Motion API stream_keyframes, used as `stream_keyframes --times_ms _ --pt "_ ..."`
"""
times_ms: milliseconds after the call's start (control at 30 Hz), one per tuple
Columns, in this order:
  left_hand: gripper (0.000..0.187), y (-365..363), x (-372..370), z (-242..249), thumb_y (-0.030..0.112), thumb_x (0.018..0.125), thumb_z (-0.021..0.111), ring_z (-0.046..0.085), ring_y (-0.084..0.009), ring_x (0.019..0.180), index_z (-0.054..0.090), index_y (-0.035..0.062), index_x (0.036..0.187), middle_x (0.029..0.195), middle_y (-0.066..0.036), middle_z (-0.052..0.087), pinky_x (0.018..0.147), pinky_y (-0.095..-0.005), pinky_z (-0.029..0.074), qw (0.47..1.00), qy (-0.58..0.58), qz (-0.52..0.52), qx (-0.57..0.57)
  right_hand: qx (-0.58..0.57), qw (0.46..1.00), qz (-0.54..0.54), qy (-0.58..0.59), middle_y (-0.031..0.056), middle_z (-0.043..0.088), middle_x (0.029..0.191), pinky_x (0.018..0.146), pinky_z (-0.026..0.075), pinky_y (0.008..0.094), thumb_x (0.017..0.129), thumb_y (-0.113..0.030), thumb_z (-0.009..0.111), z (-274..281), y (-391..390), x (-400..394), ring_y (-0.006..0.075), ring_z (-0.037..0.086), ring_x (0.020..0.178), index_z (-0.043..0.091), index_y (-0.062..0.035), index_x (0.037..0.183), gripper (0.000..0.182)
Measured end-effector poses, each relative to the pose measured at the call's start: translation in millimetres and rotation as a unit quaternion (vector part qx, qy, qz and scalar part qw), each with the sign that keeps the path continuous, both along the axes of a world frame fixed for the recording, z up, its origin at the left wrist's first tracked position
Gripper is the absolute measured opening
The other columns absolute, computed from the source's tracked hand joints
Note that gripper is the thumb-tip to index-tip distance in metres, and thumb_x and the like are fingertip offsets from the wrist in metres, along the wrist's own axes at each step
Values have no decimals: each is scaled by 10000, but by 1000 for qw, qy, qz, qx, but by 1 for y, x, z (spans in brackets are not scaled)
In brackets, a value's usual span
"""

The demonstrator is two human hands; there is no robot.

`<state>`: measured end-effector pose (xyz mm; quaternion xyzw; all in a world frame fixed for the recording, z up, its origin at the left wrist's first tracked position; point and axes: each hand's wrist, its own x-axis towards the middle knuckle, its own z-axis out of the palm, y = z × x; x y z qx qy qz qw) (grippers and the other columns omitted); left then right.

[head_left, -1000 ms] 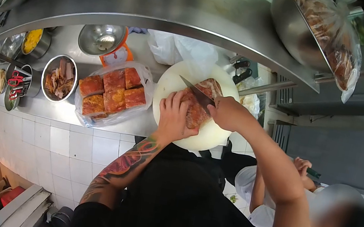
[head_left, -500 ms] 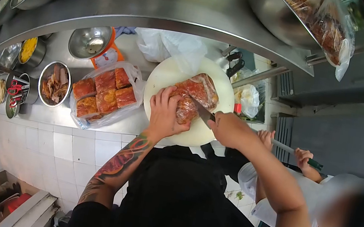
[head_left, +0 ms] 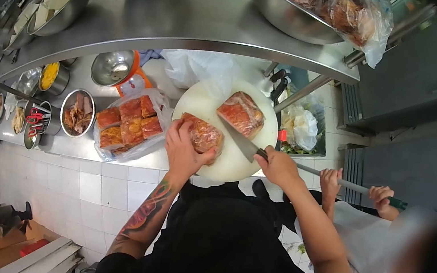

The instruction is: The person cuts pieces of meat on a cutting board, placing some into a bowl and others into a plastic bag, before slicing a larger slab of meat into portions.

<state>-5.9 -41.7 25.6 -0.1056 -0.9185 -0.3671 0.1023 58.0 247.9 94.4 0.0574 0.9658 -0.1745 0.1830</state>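
Note:
Two blocks of browned meat lie apart on the round white cutting board (head_left: 236, 168). My left hand (head_left: 184, 151) is wrapped round the left block (head_left: 204, 136) and holds it on the board. In my right hand (head_left: 278, 167) is the handle of a knife (head_left: 242, 142), its blade slanting up and left between the blocks, along the lower edge of the right block (head_left: 241, 114). Left of the board, several square meat pieces (head_left: 131, 125) sit in an open plastic bag (head_left: 164, 105).
A steel shelf (head_left: 202, 24) with bowls spans above the counter. Left are a strainer of cut meat (head_left: 77, 112) and a steel bowl (head_left: 111, 68). A bin (head_left: 319, 136) stands right of the board; nearby, a person (head_left: 355, 237) grips a pole (head_left: 357, 187).
The meat, earlier together under the knife, is now two separated blocks. My left hand has shifted the left block leftward. The view has shifted, and the other person still holds the pole.

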Motion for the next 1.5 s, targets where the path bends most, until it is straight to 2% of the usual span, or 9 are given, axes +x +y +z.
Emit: stream_keyframes --times_ms 67,167,267,433,567,700,1033,1200,1500 --pt "1111 -18 7 8 451 684 999 404 -499 1457 465 36 1566 1591 -266 386 1195 -601 372 1000 -21 -5 4 -8 999 -20 33 259 766 906 803 581 583 1059 -413 658 1 3 0 487 750 879 676 -7 1098 408" --pt "1221 -47 4 28 486 658 1023 350 -528 1517 430 58 1637 1670 -306 314 1265 -590 327 976 -9 -159 -152 -91 993 -19 77 267 749 861 789 564 599 1057 -329 650 -4 9 8 504 730 864 660 -18 1127 319" --pt "1185 -46 -25 14 485 662 1020 357 -520 1508 464 54 1615 1642 -300 343 1257 -601 325 970 18 -222 -93 -103 991 -50 74 265 742 831 796 561 602 1060 -296 634 -6 -9 24 510 726 867 631 -25 1176 294" --pt "1041 3 -1 -13 455 757 970 472 -449 1297 513 30 1590 1416 -245 492 1140 -540 396 997 42 -51 -27 -130 980 -38 149 282 761 908 739 588 578 1016 -160 669 17 -34 47 492 738 796 598 8 1397 423" --pt "1017 -5 0 -14 324 797 959 502 -413 1326 456 3 1621 1409 -224 517 1162 -507 420 993 -41 -105 30 -118 977 -4 178 273 773 942 733 605 556 1023 -143 657 55 -63 58 470 753 808 603 47 1426 449" --pt "987 -33 -14 -17 211 814 960 597 -367 1322 433 -18 1617 1415 -223 573 1138 -458 496 978 -83 -154 110 -97 980 29 172 230 766 879 705 587 534 1023 -141 674 62 -76 59 441 737 754 645 70 1393 428" --pt "971 -39 -10 -15 232 810 976 581 -380 1329 447 -31 1580 1413 -226 565 1137 -461 502 979 -77 -161 95 -51 990 46 125 242 759 835 677 607 539 1035 -131 637 72 -88 56 444 748 718 605 83 1396 422" --pt "735 -39 -11 4 221 841 898 517 -418 1373 555 19 1459 1419 -211 575 1166 -508 441 978 80 -191 23 -33 988 62 141 237 735 767 648 599 546 1035 -141 642 77 -90 55 450 737 679 576 84 1406 439" --pt "562 -33 -32 1 208 821 855 522 -441 1322 608 39 1296 1392 -184 588 1157 -542 423 953 58 -293 48 2 994 70 79 236 730 728 632 605 530 1034 -139 635 110 -105 39 444 746 661 610 76 1251 307"
